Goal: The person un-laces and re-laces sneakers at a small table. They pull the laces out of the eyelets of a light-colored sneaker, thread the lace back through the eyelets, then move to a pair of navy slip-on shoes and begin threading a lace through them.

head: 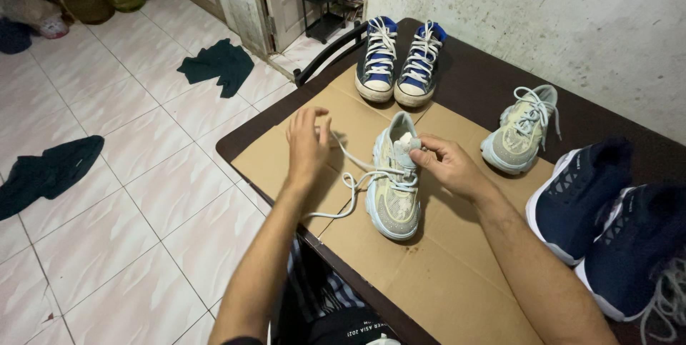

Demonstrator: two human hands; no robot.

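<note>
Pale sneaker [394,188] on cardboard sheet [443,259], toe toward the camera, between the two hands. Off to the far left of the fingers: dark cloth [44,172] on tiled floor [107,231], second dark green cloth [218,65] farther up. Left hand [307,146] just left of the sneaker, fingers [314,118] loosely spread and raised, white lace [350,181] running from them down to the shoe eyelets; exact pinch on lace hard to tell, lace passing at the fingertips. Lace loop trailing below the left hand across cardboard toward the table edge. Right hand [446,166] touching the sneaker's heel end, thumb and forefinger pinching the tongue or collar near the top, other fingers curled under. Beyond the fingers, toward the wall: pair of blue-and-white high-tops [399,63] side by side, laced, on dark table [486,81] at the cardboard's far edge. Right of the right-hand fingers: matching pale sneaker [520,131], laces loose, well apart from the held one. Farther right, near the right forearm: two navy sneakers [607,216] with white soles, grey laces at the frame edge.
</note>
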